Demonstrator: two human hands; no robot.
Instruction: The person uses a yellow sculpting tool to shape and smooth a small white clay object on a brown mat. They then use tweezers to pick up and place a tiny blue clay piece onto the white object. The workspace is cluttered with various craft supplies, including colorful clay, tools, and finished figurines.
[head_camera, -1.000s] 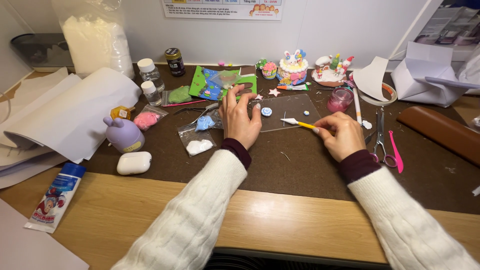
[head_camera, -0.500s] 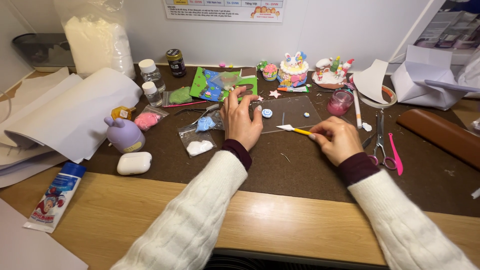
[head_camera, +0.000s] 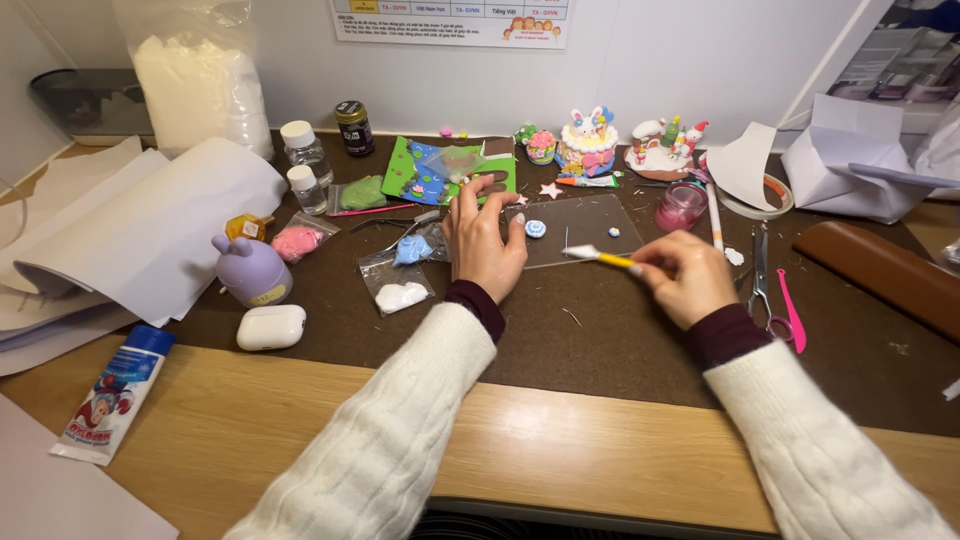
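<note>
Right hand (head_camera: 690, 278) pinches a yellow tool (head_camera: 600, 257), its white tip over the clear sheet (head_camera: 585, 228), while left hand (head_camera: 487, 243) presses flat on the sheet's left edge, gripping nothing; a slip could smear the small blue piece (head_camera: 535, 228) nearby.

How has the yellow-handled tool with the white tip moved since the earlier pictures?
Yes. The yellow-handled tool with the white tip has shifted slightly left, its tip coming closer to the small blue clay disc on the clear plastic sheet.
</note>
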